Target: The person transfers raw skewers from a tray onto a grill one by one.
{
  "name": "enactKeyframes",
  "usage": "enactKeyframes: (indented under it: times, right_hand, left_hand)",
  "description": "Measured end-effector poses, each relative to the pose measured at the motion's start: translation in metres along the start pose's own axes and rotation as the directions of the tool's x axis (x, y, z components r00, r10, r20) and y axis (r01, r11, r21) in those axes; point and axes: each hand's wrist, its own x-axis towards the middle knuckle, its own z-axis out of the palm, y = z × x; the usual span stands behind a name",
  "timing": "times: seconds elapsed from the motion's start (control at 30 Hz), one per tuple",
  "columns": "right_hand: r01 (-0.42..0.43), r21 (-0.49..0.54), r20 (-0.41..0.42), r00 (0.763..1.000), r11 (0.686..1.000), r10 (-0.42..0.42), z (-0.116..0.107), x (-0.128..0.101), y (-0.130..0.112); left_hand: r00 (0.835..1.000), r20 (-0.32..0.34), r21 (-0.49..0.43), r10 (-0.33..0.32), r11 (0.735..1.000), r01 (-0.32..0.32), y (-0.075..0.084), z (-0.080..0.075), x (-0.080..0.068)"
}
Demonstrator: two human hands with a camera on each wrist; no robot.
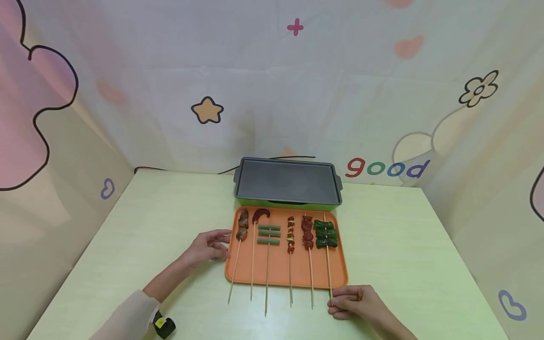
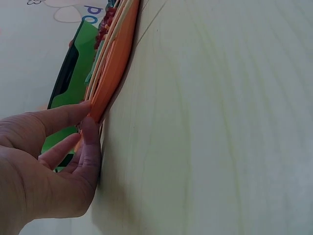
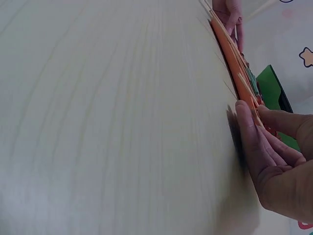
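The right hand [image 1: 354,302] is at the near right corner of the tray [image 1: 278,270], its thumb and fingers pinching the bare end of the dark-green skewer [image 1: 326,234]. That skewer's long axis runs near to far: the stick crosses the near rim, and the food lies on the tray, far of the hand and a little to its left. The right hand is clearly the nearer one to it; the left hand [image 1: 208,245] is across the tray, at the left rim, with fingertips and thumb touching the orange edge. Whether those fingers grip the rim or only rest against it, I cannot tell.

The tray lies on the worktop [image 1: 403,255] between the two hands, its longer side running left to right. Six skewers lie side by side on it, food at the far end and sticks overhanging the near rim, roughly parallel; the brown skewer [image 1: 242,226], on the far left of the row, slants so that its near end points left, while the dark-green skewer's near end slants slightly right. The left hand is nearest to that brown skewer but does not hold it. The grill [image 1: 289,182] stands just beyond the tray's far rim, its flat plate also long from left to right.
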Motion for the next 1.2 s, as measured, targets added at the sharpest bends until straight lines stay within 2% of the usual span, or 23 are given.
enactKeyframes:
  times: [0.13, 0.37, 0.6, 0.83, 1.03, 1.2]
  right_hand:
    - [-0.017, 0.035, 0.005, 1.000, 0.999, 0.017, 0.0013, 0.0005, -0.0020]
    - [-0.053, 0.030, -0.025, 0.998, 0.998, 0.054, 0.0013, 0.0005, -0.0065]
    - [-0.015, 0.090, 0.033, 0.999, 0.996, 0.012, -0.0013, 0.0001, -0.0053]
    - [-0.003, 0.127, 0.033, 0.999, 0.992, -0.001, -0.0019, -0.0004, -0.0074]
    - [0.034, 0.106, 0.059, 0.997, 0.994, -0.041, -0.0041, -0.0024, -0.0053]
    - [0.030, 0.089, 0.029, 0.999, 0.996, -0.033, -0.0048, -0.0061, -0.0030]
  left_hand:
    - [1.000, 0.003, -0.014, 0.000, 1.000, 0.000, -0.0012, -0.0010, -0.0003]
    - [1.000, 0.001, -0.014, 0.008, 1.000, -0.008, -0.0058, -0.0037, 0.0008]
    - [1.000, 0.002, -0.017, 0.010, 1.000, -0.010, -0.0079, -0.0032, 0.0017]
    - [1.000, 0.001, -0.016, 0.009, 1.000, -0.009, -0.0085, -0.0034, 0.0015]
    - [1.000, 0.002, -0.007, 0.023, 1.000, -0.023, -0.0094, -0.0030, 0.0023]
    - [1.000, -0.008, -0.005, 0.014, 1.000, -0.014, -0.0082, -0.0029, 0.0018]
